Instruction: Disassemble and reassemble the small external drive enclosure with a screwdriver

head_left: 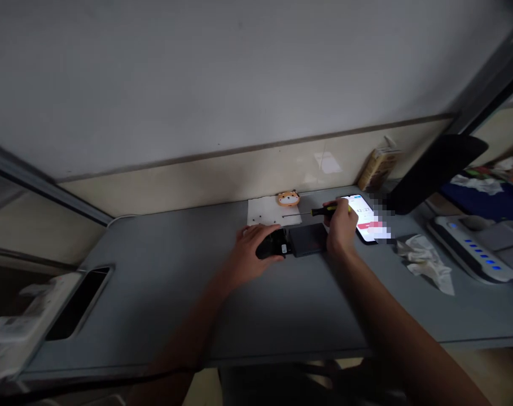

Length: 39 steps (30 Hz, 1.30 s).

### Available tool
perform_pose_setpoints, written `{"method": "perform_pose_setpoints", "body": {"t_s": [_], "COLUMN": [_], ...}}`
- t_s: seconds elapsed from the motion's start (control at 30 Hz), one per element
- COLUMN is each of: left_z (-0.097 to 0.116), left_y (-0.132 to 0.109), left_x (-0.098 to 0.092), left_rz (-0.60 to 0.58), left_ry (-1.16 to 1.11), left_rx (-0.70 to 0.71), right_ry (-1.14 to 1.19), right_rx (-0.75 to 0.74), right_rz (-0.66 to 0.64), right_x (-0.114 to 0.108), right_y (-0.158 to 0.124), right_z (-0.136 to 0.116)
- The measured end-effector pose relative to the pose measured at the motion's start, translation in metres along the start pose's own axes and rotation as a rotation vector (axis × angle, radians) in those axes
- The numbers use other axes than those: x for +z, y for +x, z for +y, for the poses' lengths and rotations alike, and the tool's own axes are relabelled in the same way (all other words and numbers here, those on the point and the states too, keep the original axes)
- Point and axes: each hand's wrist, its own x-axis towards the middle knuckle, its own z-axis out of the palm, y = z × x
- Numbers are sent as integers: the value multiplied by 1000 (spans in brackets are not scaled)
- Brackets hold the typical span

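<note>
My left hand [256,251] is closed around a small black device [273,244] with a white label, its exact kind unclear. Against the device's right end lies a dark grey flat box-shaped piece [309,239]; whether the two are joined I cannot tell. In my right hand [341,228] is a screwdriver [318,212] with a black and yellow handle, its thin shaft pointing left above the work. The tip hovers over or rests on a white sheet of paper [264,208], where several tiny dark bits, perhaps screws, lie.
An orange animal-faced item [288,198] sits on the paper's back edge. Behind my right hand lies a lit phone [362,217]. Crumpled tissue [428,262], a white device with blue lights [472,248] and a carton [378,166] stand right. Another phone [78,304] lies left.
</note>
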Motion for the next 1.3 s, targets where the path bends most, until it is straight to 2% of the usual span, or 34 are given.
{"method": "perform_pose_setpoints", "body": {"t_s": [0.07,0.23,0.33,0.43,0.57,0.63,0.7,0.8,0.9,0.97,1.3], "left_z": [3,19,28,29,20,11,2,-11,-19,-23,-32], "left_y": [-1,-6,-10,-13,-8,0,15,43,66,75,93], "left_x": [-1,5,15,19,9,4,3,8,14,16,16], "left_rz": [10,-5,-47,-100,-111,-41,70,26,-60,-72,-120], "left_ry": [62,71,73,82,64,51,73,126,93,92,136], "left_rx": [89,379,431,413,344,261,95,-31,-25,-22,-24], "right_ry": [-91,-249,-265,-247,-218,-209,-174,-86,-59,-59,76], "right_rx": [8,-183,-216,-215,-181,-151,-114,-65,-47,-25,223], "right_rz": [-31,-260,-323,-301,-186,-124,-86,-71,-65,-52,83], "right_x": [1,5,5,5,4,3,2,1,1,0,-4], "right_y": [-4,-19,-23,-23,-21,-19,-17,-15,-13,-11,2], "right_z": [-4,-13,-13,-12,-15,-17,-19,-21,-21,-19,-22]}}
